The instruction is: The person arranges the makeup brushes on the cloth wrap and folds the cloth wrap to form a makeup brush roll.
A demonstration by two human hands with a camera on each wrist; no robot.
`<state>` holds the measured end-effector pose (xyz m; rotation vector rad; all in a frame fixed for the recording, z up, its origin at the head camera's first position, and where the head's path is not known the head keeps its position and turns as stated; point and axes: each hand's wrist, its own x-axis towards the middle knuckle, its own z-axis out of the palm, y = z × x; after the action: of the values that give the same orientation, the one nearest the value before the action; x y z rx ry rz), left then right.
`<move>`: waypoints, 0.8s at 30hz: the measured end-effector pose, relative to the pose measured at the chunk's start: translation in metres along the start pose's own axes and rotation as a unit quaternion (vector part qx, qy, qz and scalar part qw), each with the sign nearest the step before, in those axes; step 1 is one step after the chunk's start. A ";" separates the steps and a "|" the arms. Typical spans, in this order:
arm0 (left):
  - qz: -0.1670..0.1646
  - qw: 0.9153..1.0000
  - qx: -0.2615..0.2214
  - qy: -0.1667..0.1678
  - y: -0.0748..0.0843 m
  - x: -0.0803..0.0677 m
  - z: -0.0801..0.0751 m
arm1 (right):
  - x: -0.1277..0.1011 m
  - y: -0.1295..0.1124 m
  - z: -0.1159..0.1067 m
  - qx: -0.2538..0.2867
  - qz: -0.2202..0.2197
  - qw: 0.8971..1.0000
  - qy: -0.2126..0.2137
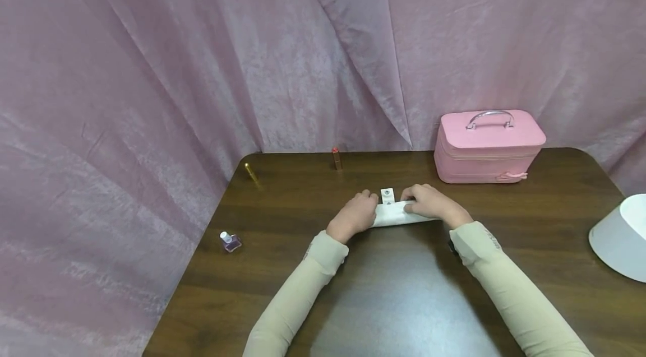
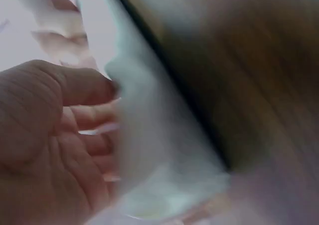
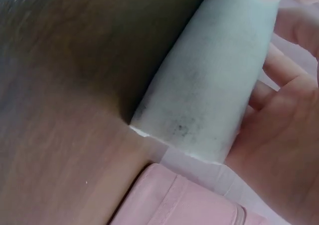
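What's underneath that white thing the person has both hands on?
The white rolled pouch lies on the dark brown wooden table, gripped by the left hand and right hand. Just behind it, a small white tag shows. Anything rolled inside is hidden.

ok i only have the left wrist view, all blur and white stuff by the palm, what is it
Observer: A white rolled pouch lying on the brown table; the left hand holds one end.
Operator: where's the other hand
Observer: The right hand holds the opposite end, fingers curled over the top.
Operator: anything behind it
Observer: A pink case with a metal handle stands at the table's far edge, right of the hands.
Operator: and on the left
Observer: A small nail polish bottle stands near the left edge, apart from the hands.
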<state>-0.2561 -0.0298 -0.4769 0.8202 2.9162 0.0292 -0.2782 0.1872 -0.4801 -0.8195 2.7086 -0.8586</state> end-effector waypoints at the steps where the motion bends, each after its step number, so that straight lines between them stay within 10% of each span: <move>1: -0.003 1.000 0.019 0.000 0.005 -0.004 -0.001 | -0.001 -0.001 0.001 -0.003 0.003 1.000 0.006; 13: -0.026 0.992 0.039 -0.119 0.041 -0.033 0.001 | -0.020 -0.022 0.018 -0.079 -0.070 0.988 0.116; 24: -0.035 0.989 -0.001 -0.147 0.039 -0.035 0.012 | -0.049 -0.037 0.027 -0.144 -0.044 0.988 0.011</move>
<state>-0.2051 -0.0143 -0.4838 0.6584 2.6627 -0.0872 -0.2122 0.1765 -0.4805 -0.9963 2.8762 -0.4971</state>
